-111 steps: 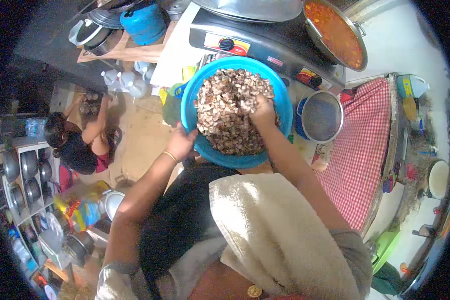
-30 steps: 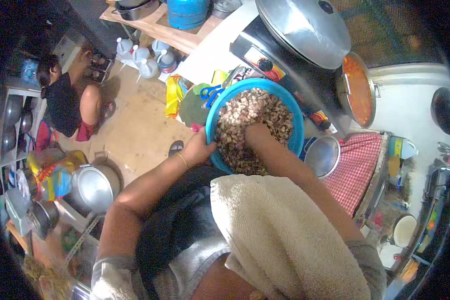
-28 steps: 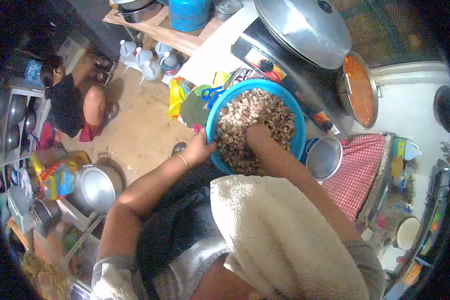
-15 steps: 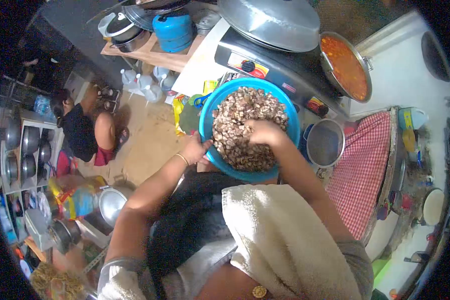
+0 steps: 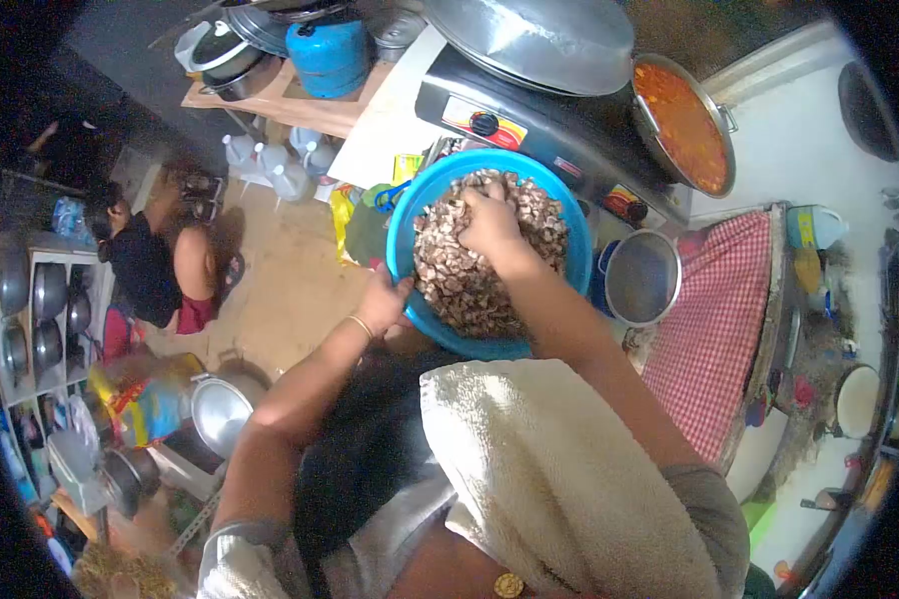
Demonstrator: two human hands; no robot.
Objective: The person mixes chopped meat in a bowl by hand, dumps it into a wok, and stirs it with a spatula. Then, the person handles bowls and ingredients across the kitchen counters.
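Note:
A round blue plastic basin [image 5: 401,245] is filled with small chopped brown-and-white pieces [image 5: 456,282], whose exact kind I cannot make out. My left hand [image 5: 382,301] grips the basin's lower left rim, thumb over the edge and the other fingers mostly hidden beneath. My right hand [image 5: 491,228] reaches over the near rim into the upper middle of the heap. Its fingers are curled and partly sunk among the pieces, closed on some of them. A cream towel [image 5: 539,439] hangs over my chest, just below the basin.
Beyond the basin stands a gas stove [image 5: 529,125] with a large lidded pan [image 5: 539,45] and a pan of orange-red stew [image 5: 681,125]. At right sit a metal pot [image 5: 642,278] and a red checked cloth [image 5: 714,334]. A person [image 5: 148,265] crouches at left.
My right hand has moved up and left across the heap, away from the basin's right middle. My left hand stays on the rim. The whole view has shifted slightly.

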